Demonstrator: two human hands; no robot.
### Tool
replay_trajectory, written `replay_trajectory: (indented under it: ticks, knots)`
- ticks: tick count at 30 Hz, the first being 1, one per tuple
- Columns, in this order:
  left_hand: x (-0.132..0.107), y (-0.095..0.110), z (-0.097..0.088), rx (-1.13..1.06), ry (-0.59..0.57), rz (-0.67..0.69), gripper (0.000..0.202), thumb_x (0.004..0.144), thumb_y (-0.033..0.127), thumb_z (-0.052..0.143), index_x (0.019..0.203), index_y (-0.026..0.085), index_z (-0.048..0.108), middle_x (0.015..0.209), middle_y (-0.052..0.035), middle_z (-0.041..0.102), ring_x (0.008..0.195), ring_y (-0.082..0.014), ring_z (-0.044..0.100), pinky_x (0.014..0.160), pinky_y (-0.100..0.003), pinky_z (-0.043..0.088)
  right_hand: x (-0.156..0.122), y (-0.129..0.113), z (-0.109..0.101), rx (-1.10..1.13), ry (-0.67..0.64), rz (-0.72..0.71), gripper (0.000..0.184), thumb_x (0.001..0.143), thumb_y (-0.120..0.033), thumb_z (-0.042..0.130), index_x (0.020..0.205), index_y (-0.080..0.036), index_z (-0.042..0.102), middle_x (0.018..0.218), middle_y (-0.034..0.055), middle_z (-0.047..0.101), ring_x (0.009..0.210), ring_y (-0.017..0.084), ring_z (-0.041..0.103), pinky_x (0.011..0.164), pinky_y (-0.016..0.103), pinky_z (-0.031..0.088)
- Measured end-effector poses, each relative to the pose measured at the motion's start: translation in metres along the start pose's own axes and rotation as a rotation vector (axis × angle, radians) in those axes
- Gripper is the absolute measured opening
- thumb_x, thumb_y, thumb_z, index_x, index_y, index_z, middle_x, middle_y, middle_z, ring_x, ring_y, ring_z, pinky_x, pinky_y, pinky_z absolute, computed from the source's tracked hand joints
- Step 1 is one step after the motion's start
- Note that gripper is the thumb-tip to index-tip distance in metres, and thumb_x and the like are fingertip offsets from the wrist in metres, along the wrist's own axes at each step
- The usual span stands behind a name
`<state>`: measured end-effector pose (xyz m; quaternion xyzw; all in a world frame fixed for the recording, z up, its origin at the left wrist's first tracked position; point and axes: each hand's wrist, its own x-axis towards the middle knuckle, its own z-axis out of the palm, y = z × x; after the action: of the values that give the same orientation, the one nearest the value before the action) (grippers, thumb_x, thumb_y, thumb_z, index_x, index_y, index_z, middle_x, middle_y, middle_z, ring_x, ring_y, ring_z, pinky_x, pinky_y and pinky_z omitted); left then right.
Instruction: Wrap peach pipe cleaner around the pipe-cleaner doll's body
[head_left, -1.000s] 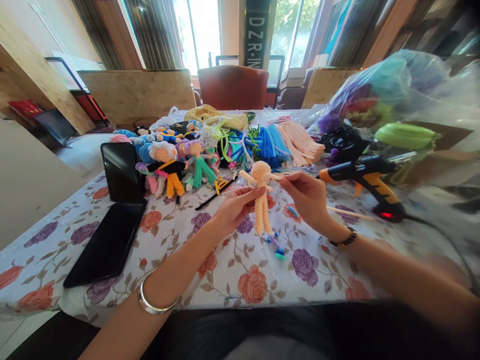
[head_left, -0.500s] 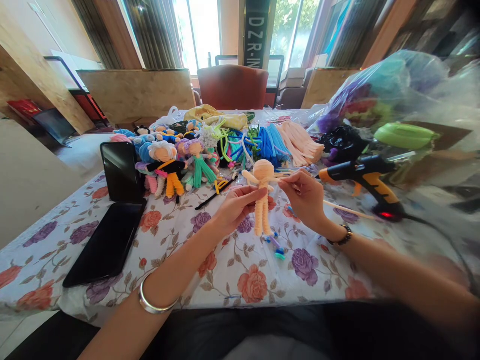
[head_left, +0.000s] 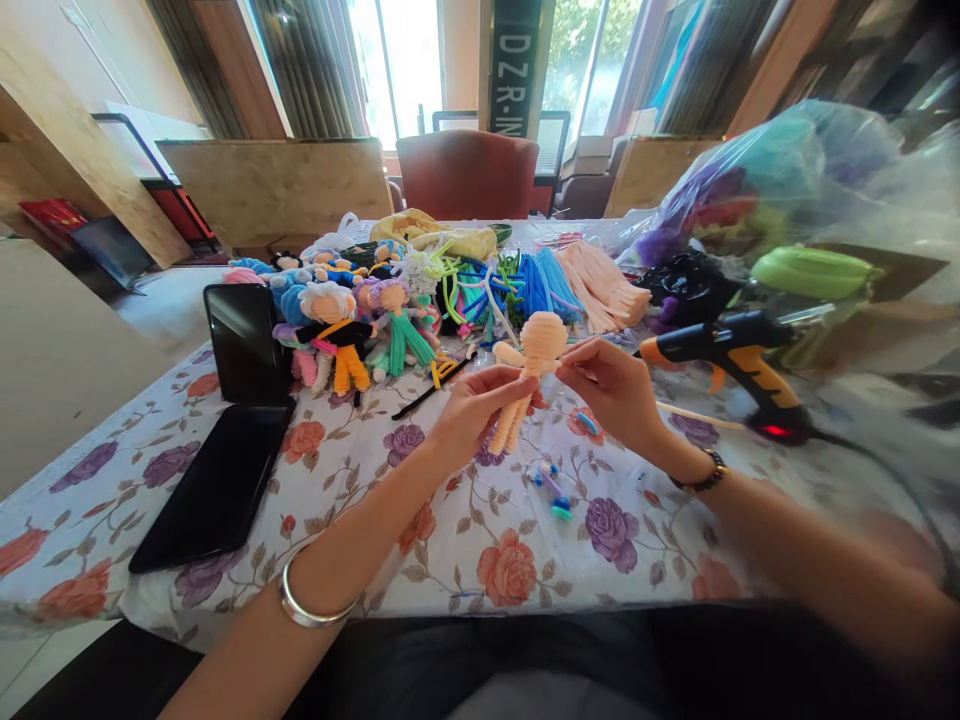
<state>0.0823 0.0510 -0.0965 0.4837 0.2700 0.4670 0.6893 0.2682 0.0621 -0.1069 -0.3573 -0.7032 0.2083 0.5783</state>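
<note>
A peach pipe-cleaner doll point(head_left: 531, 372) with a round head and two legs hangs tilted above the flowered tablecloth point(head_left: 375, 500). My left hand point(head_left: 475, 412) pinches its body from the left. At the doll's right arm, the fingers of my right hand point(head_left: 611, 388) are closed on it. A small blue and purple pipe-cleaner piece point(head_left: 551, 488) lies on the cloth just below the doll.
Several finished dolls point(head_left: 341, 335) and bundles of coloured pipe cleaners point(head_left: 525, 285) lie behind. A black and orange glue gun point(head_left: 731, 360) stands at the right with a red light, a stick beside it. Two black phones point(head_left: 225, 440) sit at the left. Plastic bags pile up at the right.
The doll has tipped: its head moved right and up, its legs swung left toward my left hand. Both hands stayed on it.
</note>
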Motion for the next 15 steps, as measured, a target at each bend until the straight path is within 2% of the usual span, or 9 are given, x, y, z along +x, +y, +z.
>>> replay_trajectory:
  ticks: [9, 15]
  knots:
    - [-0.002, 0.001, 0.004, 0.027, 0.038, 0.075, 0.022, 0.064, 0.034, 0.080, 0.072, 0.016, 0.069, 0.064, 0.0007, 0.067, 0.057, -0.0080, 0.059, 0.058, -0.021, 0.044, 0.001, -0.013, 0.000, 0.191, -0.082, 0.257, 0.022, 0.072, -0.040, 0.074, 0.074, -0.021, 0.066, 0.069, -0.0023, 0.063, 0.062, 0.010, 0.053, 0.058, 0.025, 0.043]
    - [-0.004, 0.002, 0.007, 0.083, 0.067, 0.062, 0.027, 0.061, 0.036, 0.082, 0.069, 0.016, 0.066, 0.063, 0.0012, 0.066, 0.054, -0.0084, 0.059, 0.056, -0.022, 0.045, 0.001, -0.021, 0.001, 0.217, -0.064, 0.289, 0.024, 0.074, -0.045, 0.071, 0.071, -0.021, 0.070, 0.070, -0.0011, 0.065, 0.065, 0.010, 0.055, 0.063, 0.026, 0.045]
